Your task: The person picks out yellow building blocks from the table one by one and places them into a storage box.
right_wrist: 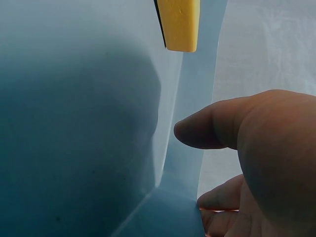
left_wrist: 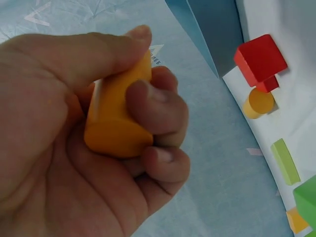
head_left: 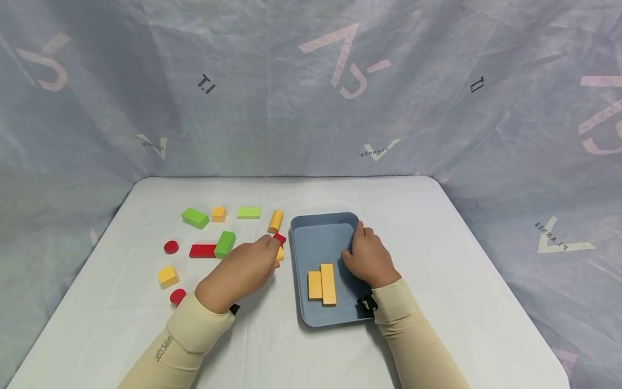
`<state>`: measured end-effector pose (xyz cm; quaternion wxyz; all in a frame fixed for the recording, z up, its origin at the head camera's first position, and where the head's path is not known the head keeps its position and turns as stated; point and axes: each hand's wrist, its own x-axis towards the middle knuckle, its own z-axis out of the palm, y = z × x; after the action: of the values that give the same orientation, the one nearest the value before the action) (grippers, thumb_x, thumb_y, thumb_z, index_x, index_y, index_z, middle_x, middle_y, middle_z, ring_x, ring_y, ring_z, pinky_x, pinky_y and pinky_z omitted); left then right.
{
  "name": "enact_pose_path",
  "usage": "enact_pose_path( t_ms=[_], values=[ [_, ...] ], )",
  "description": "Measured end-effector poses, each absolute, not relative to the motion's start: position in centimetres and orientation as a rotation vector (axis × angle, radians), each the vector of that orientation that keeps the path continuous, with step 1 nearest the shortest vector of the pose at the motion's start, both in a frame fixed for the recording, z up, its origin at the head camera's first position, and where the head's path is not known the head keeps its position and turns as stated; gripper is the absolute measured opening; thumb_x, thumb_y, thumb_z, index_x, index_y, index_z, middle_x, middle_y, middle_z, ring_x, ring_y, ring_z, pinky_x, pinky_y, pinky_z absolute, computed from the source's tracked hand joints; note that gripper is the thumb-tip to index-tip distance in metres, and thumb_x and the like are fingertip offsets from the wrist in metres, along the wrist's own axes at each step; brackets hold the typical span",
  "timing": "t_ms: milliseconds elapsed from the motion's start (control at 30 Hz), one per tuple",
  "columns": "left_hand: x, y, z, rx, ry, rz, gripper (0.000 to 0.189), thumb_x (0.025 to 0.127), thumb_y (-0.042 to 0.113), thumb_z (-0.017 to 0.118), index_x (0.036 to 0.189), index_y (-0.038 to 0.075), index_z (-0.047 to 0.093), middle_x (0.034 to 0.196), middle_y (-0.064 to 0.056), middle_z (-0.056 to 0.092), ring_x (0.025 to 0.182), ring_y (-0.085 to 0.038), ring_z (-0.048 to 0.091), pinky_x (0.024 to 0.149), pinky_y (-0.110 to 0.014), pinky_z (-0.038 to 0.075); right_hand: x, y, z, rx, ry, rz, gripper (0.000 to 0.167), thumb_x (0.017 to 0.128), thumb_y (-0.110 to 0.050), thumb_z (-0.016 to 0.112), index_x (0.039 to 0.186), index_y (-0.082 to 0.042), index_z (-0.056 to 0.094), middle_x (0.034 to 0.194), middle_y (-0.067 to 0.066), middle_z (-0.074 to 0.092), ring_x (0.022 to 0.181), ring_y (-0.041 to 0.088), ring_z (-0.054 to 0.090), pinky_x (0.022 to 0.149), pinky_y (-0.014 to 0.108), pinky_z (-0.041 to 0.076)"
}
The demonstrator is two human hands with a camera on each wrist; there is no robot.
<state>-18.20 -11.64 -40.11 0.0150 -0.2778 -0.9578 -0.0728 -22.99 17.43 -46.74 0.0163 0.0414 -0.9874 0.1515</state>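
Grey-blue sheeting (head_left: 262, 135) hung behind and along both sides of the table (head_left: 466, 302), softly creased and printed with large pale pink shapes (head_left: 342, 54), cream tick marks (head_left: 381, 149) and small dark lettering (head_left: 206, 84), some of it mirrored. The table was white, with rounded far corners. Light fell softly over its top, while darker folds shaded the sheeting's upper left.

White table (head_left: 427, 259), apparently fabric backdrop (head_left: 272, 108).
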Motion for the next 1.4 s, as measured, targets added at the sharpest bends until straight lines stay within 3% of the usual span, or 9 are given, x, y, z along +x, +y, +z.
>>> enact_pose_path(
  t_ms=[300, 600, 800, 1067, 1400],
  values=[
    [-18.7, -11.1, -39.9, -0.926, -2.86, -0.19, 0.027, 0.09, 0.007, 0.076, 0.112, 0.0, 0.064, 0.102, -0.008, 0.062, 0.068, -0.016, 0.058, 0.066, -0.03, 0.055, -22.9, 17.6, -46.8, 0.128, -3.071, 0.474, 0.081, 0.097, -0.026, 0.061, 0.157, 0.014, 0.024, 0.149, 0.036, 0.045, 0.127, 0.048, 0.058, 0.096, 0.057, 0.054],
    [-19.0, -10.5, -39.6, -0.931, -2.825, -0.284, 0.014, 0.09, 0.005, 0.073, 0.102, 0.002, 0.067, 0.09, -0.005, 0.051, 0.058, -0.014, 0.046, 0.058, -0.025, 0.044, -22.8, 17.9, -46.9, 0.11, -3.083, 0.478, 0.082, 0.096, -0.027, 0.06, 0.157, 0.013, 0.022, 0.15, 0.035, 0.044, 0.127, 0.047, 0.058, 0.096, 0.057, 0.054],
    [-19.2, -9.8, -39.1, -0.88, -2.893, -0.391, 0.022, 0.093, 0.005, 0.063, 0.114, 0.002, 0.068, 0.098, -0.006, 0.046, 0.055, -0.014, 0.046, 0.056, -0.023, 0.04, -22.9, 18.0, -46.8, 0.092, -3.089, 0.475, 0.083, 0.096, -0.028, 0.06, 0.158, 0.013, 0.022, 0.15, 0.035, 0.044, 0.127, 0.046, 0.058, 0.097, 0.057, 0.053],
    [-19.3, -9.1, -38.5, -0.876, -2.894, -0.418, 0.015, 0.096, 0.005, 0.061, 0.11, 0.003, 0.066, 0.104, -0.011, 0.045, 0.045, -0.014, 0.041, 0.049, -0.022, 0.037, -23.0, 17.9, -46.9, 0.106, -3.087, 0.473, 0.083, 0.097, -0.028, 0.06, 0.157, 0.014, 0.022, 0.15, 0.035, 0.044, 0.128, 0.047, 0.058, 0.098, 0.057, 0.053],
    [-19.4, -8.7, -38.2, -0.904, -2.831, -0.29, 0.015, 0.093, 0.008, 0.065, 0.108, 0.005, 0.071, 0.089, -0.004, 0.047, 0.054, -0.016, 0.043, 0.054, -0.025, 0.038, -23.0, 17.6, -47.0, 0.122, -3.083, 0.481, 0.082, 0.096, -0.027, 0.061, 0.157, 0.014, 0.024, 0.151, 0.035, 0.044, 0.127, 0.048, 0.058, 0.096, 0.057, 0.054]
  ],
)
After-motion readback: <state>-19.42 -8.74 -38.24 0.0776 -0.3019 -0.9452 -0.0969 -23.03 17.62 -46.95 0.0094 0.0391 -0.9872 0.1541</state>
